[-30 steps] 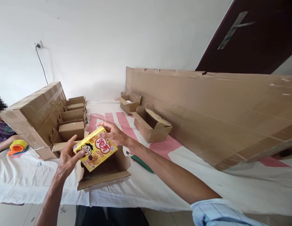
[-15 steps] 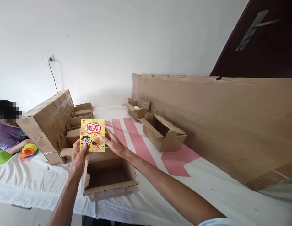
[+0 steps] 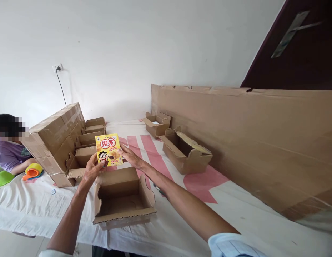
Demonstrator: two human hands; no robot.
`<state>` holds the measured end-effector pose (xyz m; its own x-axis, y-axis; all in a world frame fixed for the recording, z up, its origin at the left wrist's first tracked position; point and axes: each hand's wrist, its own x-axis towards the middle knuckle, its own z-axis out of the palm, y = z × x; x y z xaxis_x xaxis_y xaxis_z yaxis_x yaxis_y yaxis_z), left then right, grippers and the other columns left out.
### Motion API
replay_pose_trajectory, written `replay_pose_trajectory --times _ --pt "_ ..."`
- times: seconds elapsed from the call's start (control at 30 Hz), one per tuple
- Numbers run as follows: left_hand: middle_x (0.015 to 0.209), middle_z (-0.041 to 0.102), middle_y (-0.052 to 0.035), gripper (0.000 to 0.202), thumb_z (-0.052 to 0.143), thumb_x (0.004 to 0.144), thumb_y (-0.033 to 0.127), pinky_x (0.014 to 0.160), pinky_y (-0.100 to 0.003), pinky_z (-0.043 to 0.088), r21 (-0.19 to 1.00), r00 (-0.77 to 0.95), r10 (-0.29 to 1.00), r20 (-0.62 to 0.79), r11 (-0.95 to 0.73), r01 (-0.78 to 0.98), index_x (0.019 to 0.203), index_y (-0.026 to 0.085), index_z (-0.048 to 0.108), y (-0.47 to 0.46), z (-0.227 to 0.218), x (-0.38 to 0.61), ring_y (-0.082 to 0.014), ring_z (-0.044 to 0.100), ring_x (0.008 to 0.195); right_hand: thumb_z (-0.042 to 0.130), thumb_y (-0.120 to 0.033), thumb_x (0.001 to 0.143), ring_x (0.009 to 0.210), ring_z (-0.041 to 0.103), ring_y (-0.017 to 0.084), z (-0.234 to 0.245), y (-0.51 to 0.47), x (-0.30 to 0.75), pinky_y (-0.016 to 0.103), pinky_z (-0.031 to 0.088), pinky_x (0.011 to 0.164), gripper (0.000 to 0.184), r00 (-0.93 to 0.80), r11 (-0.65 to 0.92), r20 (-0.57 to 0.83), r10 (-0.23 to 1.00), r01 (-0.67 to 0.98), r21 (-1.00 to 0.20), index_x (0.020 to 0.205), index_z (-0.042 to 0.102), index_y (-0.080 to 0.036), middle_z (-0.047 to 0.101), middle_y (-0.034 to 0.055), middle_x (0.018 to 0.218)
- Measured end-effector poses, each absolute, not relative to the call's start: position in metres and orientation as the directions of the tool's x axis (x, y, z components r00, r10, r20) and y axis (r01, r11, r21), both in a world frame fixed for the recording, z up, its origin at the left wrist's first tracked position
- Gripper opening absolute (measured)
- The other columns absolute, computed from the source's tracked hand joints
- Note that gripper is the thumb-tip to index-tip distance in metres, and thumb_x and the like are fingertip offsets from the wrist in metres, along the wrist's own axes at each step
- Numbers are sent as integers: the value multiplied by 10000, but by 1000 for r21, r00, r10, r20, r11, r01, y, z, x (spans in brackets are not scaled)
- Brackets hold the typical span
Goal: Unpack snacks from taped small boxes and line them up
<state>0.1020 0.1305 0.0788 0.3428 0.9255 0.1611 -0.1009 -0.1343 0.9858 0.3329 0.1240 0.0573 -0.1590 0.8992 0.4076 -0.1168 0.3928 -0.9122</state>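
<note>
A yellow snack box (image 3: 109,150) with red lettering and a cartoon child on its front is held up between both hands, slightly tilted. My left hand (image 3: 92,167) grips its lower left corner, thumb across the front. On the right edge, my right hand (image 3: 129,156) closes with thumb in front and fingers partly hidden behind. Just below and nearer to me stands an open cardboard box (image 3: 124,216); its visible inside holds nothing.
Stacked cardboard boxes (image 3: 55,139) stand left, with open boxes along their right side. Two open boxes, one larger (image 3: 186,157) and one smaller (image 3: 156,126), lie before a long cardboard panel (image 3: 235,142). A person in purple (image 3: 10,157) sits far left by colourful plastic toys (image 3: 32,172).
The snack box has shifted a little to the right and up and tilted, both hands moving with it. More of the open box's inside shows below.
</note>
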Motion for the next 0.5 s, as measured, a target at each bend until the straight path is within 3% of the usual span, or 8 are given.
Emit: replay_pose_trajectory --times 0.07,0.33,0.5 --pt "1271 777 -199 916 986 626 572 666 -307 636 988 335 931 147 -121 -96 1353 129 650 132 73 100 -316 793 993 683 -699 917 1306 653 302 49 123 326 452 572 1082 831 -138 419 436 889 -137 -898 1595 491 -258 670 101 1484" --pt "1249 790 -181 920 970 643 606 725 -326 640 998 297 953 62 -58 -23 1375 154 642 122 33 72 -320 791 1022 737 -583 944 1340 650 316 14 100 293 497 581 1097 828 -160 379 445 881 -327 -866 1649 407 -302 685 97 1468" --pt "1245 788 -170 902 963 673 587 744 -345 650 989 277 950 148 -134 -69 1399 165 632 140 36 74 -307 786 1010 699 -530 979 1376 620 293 24 106 283 492 558 1136 763 -47 484 520 853 -302 -821 1650 408 -311 693 82 1456"
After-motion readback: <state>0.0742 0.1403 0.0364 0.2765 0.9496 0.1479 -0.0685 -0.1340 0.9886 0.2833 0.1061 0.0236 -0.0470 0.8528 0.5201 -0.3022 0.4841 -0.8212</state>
